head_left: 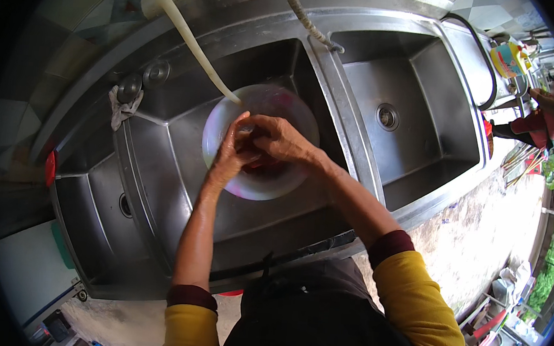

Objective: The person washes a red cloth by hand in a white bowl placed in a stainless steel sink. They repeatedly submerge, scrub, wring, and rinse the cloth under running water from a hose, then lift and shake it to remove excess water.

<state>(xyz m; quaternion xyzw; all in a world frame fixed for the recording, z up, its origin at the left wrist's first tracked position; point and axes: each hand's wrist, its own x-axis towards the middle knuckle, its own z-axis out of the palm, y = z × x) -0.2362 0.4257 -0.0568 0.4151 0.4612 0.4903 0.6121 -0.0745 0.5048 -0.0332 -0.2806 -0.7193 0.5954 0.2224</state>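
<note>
A pale round bowl (280, 189) with pinkish-violet tints sits in the middle basin (175, 159) of a steel sink. Above it, my left hand (229, 151) and my right hand (281, 139) are wet and pressed together, their fingers curled inward. Whatever lies between the fingers is hidden. Dark reddish stuff (266, 166) shows in the bowl just below my palms; its kind is unclear. The end of a cream hose (199, 50) hangs down to the bowl's far rim, close to my left fingertips.
Another basin (404, 105) with a drain lies right, a third (98, 205) left. A ribbed grey hose (304, 17) ends at the right divider. A rag (124, 106) and round metal lids (156, 72) rest by the back left. A yellow container (510, 59) stands far right, near another person (541, 121).
</note>
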